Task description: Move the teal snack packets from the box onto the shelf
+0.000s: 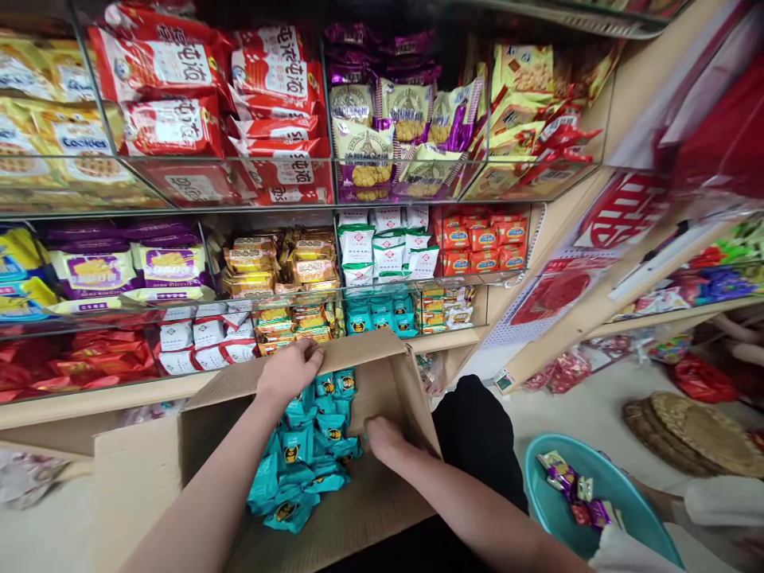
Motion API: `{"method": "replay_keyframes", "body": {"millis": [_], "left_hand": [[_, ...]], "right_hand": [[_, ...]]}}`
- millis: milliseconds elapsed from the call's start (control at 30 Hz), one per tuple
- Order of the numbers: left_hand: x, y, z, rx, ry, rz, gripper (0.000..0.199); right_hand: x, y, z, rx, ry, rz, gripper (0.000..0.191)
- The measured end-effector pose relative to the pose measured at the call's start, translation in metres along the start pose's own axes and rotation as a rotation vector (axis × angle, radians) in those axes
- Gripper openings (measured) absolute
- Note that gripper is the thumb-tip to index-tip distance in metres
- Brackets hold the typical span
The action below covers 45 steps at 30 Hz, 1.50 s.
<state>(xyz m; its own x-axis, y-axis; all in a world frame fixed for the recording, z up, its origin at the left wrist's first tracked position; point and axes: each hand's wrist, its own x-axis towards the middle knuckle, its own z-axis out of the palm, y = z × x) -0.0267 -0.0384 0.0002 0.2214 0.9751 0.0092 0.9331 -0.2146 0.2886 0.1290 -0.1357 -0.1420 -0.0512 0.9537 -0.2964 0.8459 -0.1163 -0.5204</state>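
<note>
An open cardboard box (pixel 137 485) rests tilted in front of me, with a pile of small teal packets (pixel 304 454) inside it. My left hand (pixel 290 368) lies over the box's far edge, its fingers closed round the top of the cardboard flap. Inside the box, my right hand (pixel 382 439) is just right of the packets, near the bare box floor, with its fingers curled; whether it holds anything is hidden. Beyond the box, more teal packets (pixel 380 313) fill a compartment of the lowest shelf.
Shelves with clear dividers hold red bags (pixel 173 68), purple biscuit packs (pixel 406 107) and white-green packets (pixel 387 255). At the right, a teal basin (pixel 540 493) with a few packets stands near a person's leg and a round woven stool (pixel 698 430).
</note>
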Motion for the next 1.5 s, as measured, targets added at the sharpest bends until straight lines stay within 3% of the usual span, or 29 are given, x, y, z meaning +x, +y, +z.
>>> {"method": "replay_keyframes", "body": {"millis": [100,133,200,267,367,500,600,733,867,1033,1133,1267,1500], "left_hand": [[-0.026,0.007,0.01,-0.233,0.286,0.093,0.033],[-0.04,0.012,0.017,-0.359,0.392,0.125,0.032],[-0.068,0.025,0.034,-0.624,0.47,0.109,0.036],[-0.094,0.04,0.051,-0.91,0.369,-0.079,0.042],[-0.114,0.058,0.064,-1.173,0.192,-0.257,0.039],[-0.115,0.063,0.057,-1.156,0.282,-0.235,0.03],[-0.111,0.06,0.051,-1.102,0.312,-0.195,0.029],[-0.109,0.061,0.053,-1.165,0.305,-0.242,0.036],[-0.109,0.064,0.056,-1.179,0.333,-0.287,0.041],[-0.108,0.061,0.059,-1.036,0.405,-0.262,0.036],[-0.107,0.059,0.061,-0.977,0.426,-0.238,0.034],[-0.108,0.061,0.062,-1.001,0.428,-0.248,0.034],[-0.112,0.06,0.079,-1.2,0.4,-0.288,0.034]], "right_hand": [[-0.011,-0.013,-0.03,0.248,0.119,-0.051,0.022],[-0.017,-0.018,-0.039,0.416,0.19,-0.046,0.025],[-0.029,-0.026,-0.054,0.855,0.35,-0.026,0.028],[-0.039,-0.033,-0.061,1.257,0.458,-0.019,0.026],[-0.05,-0.043,-0.062,1.517,0.436,-0.016,0.027],[-0.055,-0.047,-0.063,1.458,0.35,-0.032,0.029],[-0.054,-0.045,-0.067,1.295,0.375,-0.119,0.029],[-0.055,-0.045,-0.069,1.228,0.409,-0.159,0.031],[-0.057,-0.049,-0.067,1.381,0.387,-0.083,0.038],[-0.059,-0.053,-0.066,1.6,0.304,0.091,0.037],[-0.058,-0.053,-0.062,1.467,0.416,0.138,0.036],[-0.055,-0.051,-0.057,1.296,0.582,0.069,0.034],[-0.056,-0.047,-0.055,1.235,0.532,0.02,0.033]]}}
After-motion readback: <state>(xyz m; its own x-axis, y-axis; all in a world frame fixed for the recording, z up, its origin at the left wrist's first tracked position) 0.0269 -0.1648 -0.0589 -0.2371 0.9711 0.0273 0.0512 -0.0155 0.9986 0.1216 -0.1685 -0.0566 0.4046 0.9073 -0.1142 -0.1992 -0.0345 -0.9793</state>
